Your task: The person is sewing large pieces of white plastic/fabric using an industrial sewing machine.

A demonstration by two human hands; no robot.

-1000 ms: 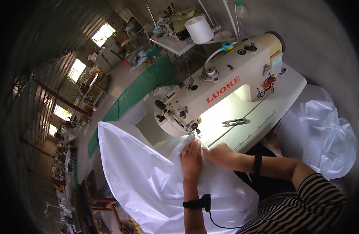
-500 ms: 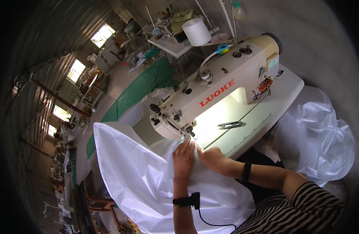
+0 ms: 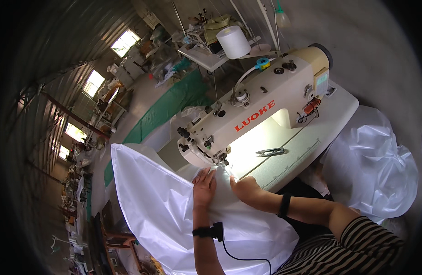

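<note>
A large white plastic-like sheet spreads over the front of the sewing machine and drapes toward my lap. Its edge runs under the needle area, where the lamp's light falls. My left hand lies flat on the sheet just left of the needle, fingers stretched forward. To the right of the needle, my right hand is closed on the sheet's edge, index finger pointing toward the presser foot. Metal thread snips rest on the machine bed beyond my right hand.
More white sheeting hangs bunched at the right of the table. A white thread cone stands behind the machine. Green cloth lies on the floor to the left. A cluttered table is farther back.
My left hand has slid left and slightly down, away from the needle and my right hand. My right hand stays near the sheet's edge, a little lower. The view has shifted slightly.
</note>
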